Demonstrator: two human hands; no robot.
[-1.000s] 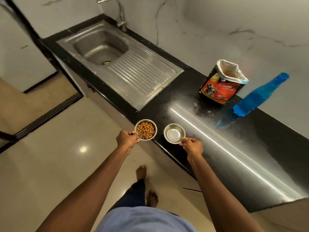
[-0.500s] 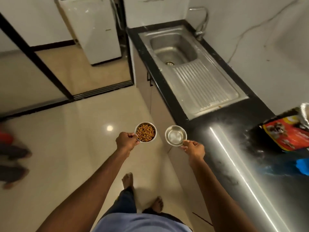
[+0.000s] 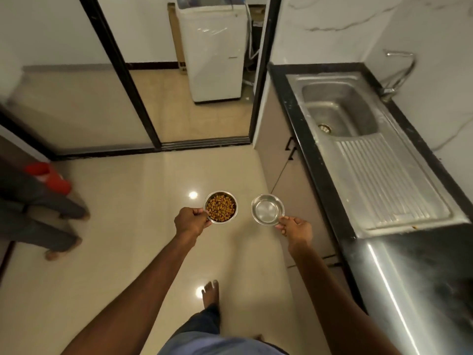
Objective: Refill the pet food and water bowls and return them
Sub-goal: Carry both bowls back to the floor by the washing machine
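Note:
My left hand grips the near rim of a small steel bowl full of brown kibble. My right hand pinches the near rim of a second steel bowl that holds clear water. I carry both bowls level, side by side, above the cream floor tiles, to the left of the black counter.
The black counter with a steel sink and drainboard runs along the right. Another person's legs and bare feet stand at the left, near a red object. A black-framed sliding door and a white appliance lie ahead.
I have turned left, away from the counter, and both bowls now hang over the floor. The food bag and blue bottle have left the view. The doorway and another person's legs have come into view.

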